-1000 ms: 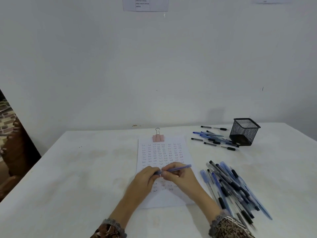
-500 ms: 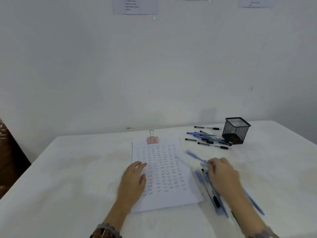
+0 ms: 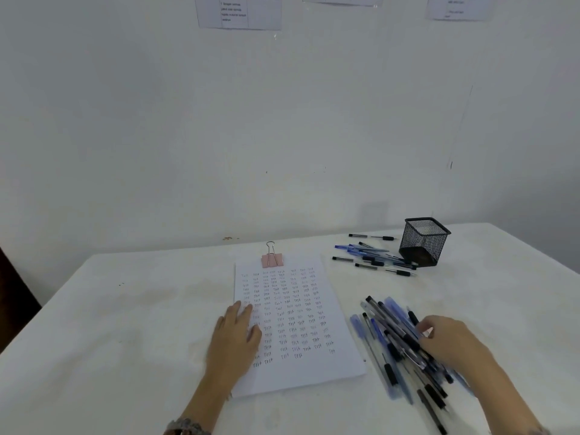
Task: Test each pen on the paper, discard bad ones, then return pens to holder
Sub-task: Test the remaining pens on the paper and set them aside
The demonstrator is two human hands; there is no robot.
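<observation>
**Left hand flat on paper, right hand on the near pen pile**

Your left hand (image 3: pixel 238 337) lies flat on the left edge of the paper (image 3: pixel 295 315), fingers straight and together, palm down, gripping nothing. A patterned sleeve cuff (image 3: pixel 185 426) shows at that wrist.

The paper sits mid-table, long side running away from you. It's covered in rows of small handwritten "Test" marks. A pink binder clip (image 3: pixel 271 259) is on its far edge.

Your right hand (image 3: pixel 452 340) is on the near pile of pens (image 3: pixel 395 337), just right of the paper. Fingers are curled, thumb and forefinger close together at the pile's right side. Blur there, so I cannot tell whether you have a pen pinched or are only touching the pile. The pile is a loose heap of blue and black pens, crossed over each other, mostly pointing away from you and slightly left.

The pen holder (image 3: pixel 423 243), black mesh, square, stands upright at the far right of the table (image 3: pixel 125 324). The far group of pens (image 3: pixel 373 257) lies flat just left of it, the nearest ones reaching its base. One more pen lies a little behind that group.

Behind the table is a white wall (image 3: pixel 282 120) with printed sheets (image 3: pixel 238 12) at the top edge, text too small to read.
</observation>
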